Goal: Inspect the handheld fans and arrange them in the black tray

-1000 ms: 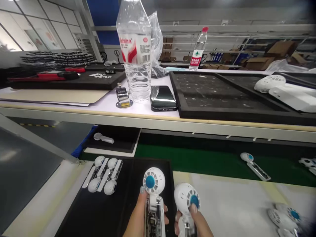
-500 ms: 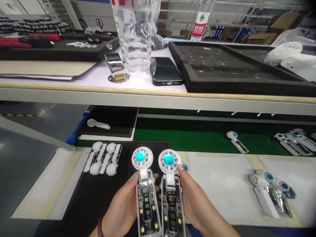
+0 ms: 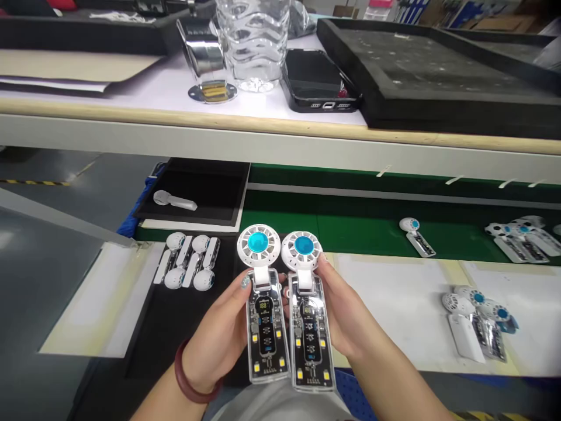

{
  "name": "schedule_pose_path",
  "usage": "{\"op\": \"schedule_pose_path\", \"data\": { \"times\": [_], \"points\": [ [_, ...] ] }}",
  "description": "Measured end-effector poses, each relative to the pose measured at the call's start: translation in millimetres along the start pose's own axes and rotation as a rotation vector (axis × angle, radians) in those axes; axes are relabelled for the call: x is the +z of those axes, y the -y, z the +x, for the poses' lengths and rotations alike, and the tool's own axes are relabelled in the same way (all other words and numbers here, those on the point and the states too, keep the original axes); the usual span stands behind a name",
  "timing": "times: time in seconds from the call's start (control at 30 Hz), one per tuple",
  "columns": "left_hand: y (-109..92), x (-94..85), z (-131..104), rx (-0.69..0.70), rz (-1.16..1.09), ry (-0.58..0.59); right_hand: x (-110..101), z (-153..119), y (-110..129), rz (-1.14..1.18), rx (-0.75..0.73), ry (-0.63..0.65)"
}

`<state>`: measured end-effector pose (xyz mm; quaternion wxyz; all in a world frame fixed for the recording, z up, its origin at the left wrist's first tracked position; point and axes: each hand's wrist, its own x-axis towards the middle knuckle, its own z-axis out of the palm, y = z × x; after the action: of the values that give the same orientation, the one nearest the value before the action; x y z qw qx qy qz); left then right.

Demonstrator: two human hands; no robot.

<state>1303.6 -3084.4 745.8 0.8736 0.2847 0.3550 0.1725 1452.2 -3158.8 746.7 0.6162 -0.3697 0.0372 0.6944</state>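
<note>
Two small devices stand side by side at the centre, each with a round white fan head, a blue centre and a clear body showing a circuit board. My left hand [image 3: 228, 321] is wrapped round the left device [image 3: 266, 330], its thumb near the top of the clear body. The right device [image 3: 310, 333] is in my right hand [image 3: 346, 310], whose thumb lies at the edge of the fan head. Their lower ends are close together. A dark red band is on my left wrist. Fingers behind the devices are mostly hidden.
Several similar devices [image 3: 188, 261] lie on the black tray [image 3: 153, 339] at left. More lie on the green surface [image 3: 350, 231] and the white sheet [image 3: 385, 304] at right. A shelf edge [image 3: 280, 140] crosses above, bearing a phone [image 3: 318, 76], a clear bottle [image 3: 256, 41] and a black tray [image 3: 438, 111].
The view has tilted down, so the shelf stands higher in the picture. Both devices and my hands appear higher, with the devices' lower ends now visible. The grips look the same.
</note>
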Motion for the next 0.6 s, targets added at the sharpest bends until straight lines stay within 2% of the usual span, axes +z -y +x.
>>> {"op": "schedule_pose_path", "data": {
  "times": [0.13,0.2,0.27,0.33,0.43,0.5,0.57,0.6],
  "points": [
    [-1,-5.7,8,-0.008,0.055,0.032,2,10,1,0.033,0.012,-0.001],
    [2,-16.6,23,0.010,0.260,0.016,-1,16,0,0.023,-0.011,-0.031],
    [10,-35.7,48,0.009,0.581,-0.062,-10,25,-2,-0.094,-0.078,-0.097],
    [22,-62.0,80,-0.028,0.843,-0.184,-26,40,-6,-0.367,-0.194,-0.183],
    [37,-104.9,131,-0.083,1.135,-0.360,-58,78,-16,-1.011,-0.352,-0.209],
    [43,-127.7,158,-0.113,1.294,-0.439,-79,109,-25,-1.508,-0.485,-0.059],
    [45,-142.8,178,-0.134,1.413,-0.485,-93,140,-34,-1.926,-0.690,0.202],
    [45,-147.8,186,-0.139,1.461,-0.499,-98,154,-39,-2.058,-0.778,0.337]
  ]
}}
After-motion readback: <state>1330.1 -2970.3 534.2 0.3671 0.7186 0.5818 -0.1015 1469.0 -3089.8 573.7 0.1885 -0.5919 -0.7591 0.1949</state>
